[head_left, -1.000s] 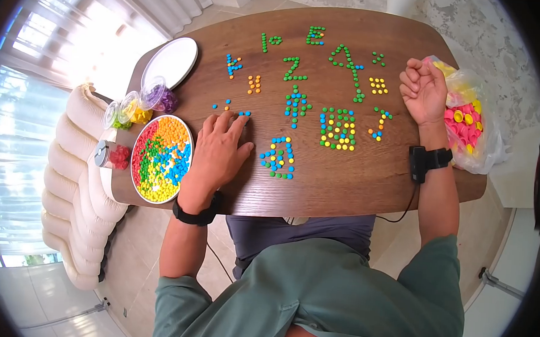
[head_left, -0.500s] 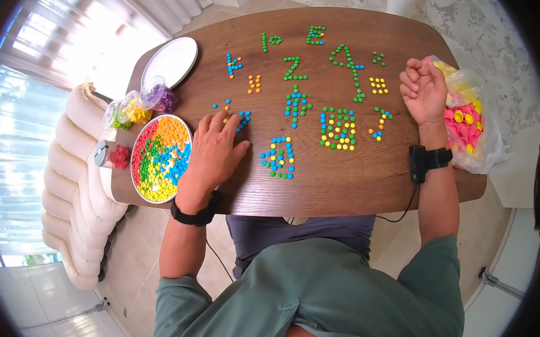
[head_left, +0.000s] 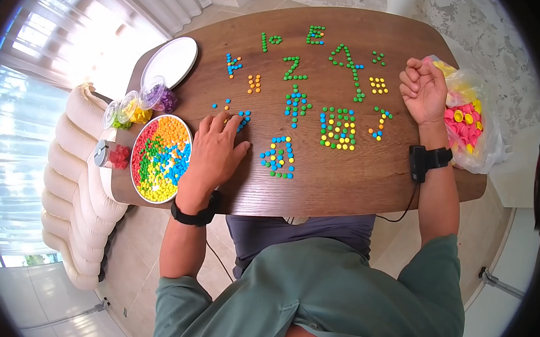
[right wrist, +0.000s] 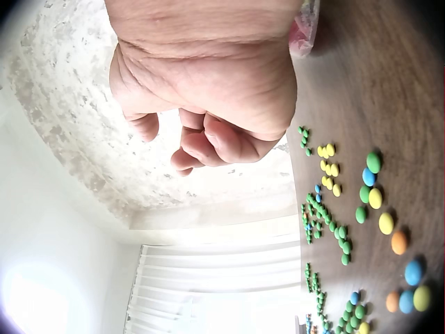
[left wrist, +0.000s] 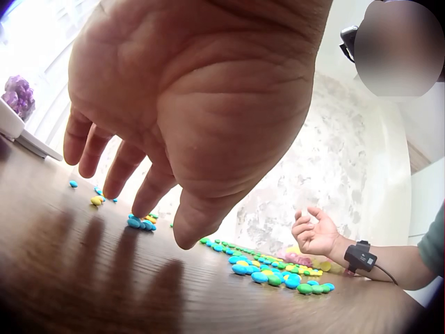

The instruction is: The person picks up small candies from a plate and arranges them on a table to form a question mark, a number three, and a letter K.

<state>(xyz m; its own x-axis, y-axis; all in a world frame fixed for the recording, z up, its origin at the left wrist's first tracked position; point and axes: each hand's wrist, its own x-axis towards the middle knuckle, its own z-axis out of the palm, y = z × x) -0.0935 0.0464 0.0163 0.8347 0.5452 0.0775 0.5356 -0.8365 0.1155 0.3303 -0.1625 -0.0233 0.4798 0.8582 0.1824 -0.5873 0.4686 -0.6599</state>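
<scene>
My left hand [head_left: 214, 153] hovers palm down over the table's left half, fingers spread and lightly bent. Its fingertips are right beside a small group of blue candies [head_left: 244, 119]. In the left wrist view the index fingertip overlaps those blue button-shaped candies [left wrist: 136, 223], and the thumb hangs apart from the fingers. Nothing shows held in that hand. My right hand [head_left: 424, 94] lies palm up near the table's right side, fingers loosely curled around nothing. Close to it is a square of yellow candies [head_left: 378, 85]. A house-like blue, yellow and green candy figure [head_left: 278, 158] lies right of my left hand.
A plate of sorted coloured candies [head_left: 190, 140] stands left of my left hand. Behind it are a white plate [head_left: 170, 60], a tub of purple pieces [head_left: 163, 99] and a jar of red pieces [head_left: 118, 156]. A plastic bag [head_left: 479, 135] of pink and yellow pieces lies far right.
My left hand has shifted slightly left and back from the blue candies, so more of them show. During the last half second it has stayed still. The right hand has not moved.
</scene>
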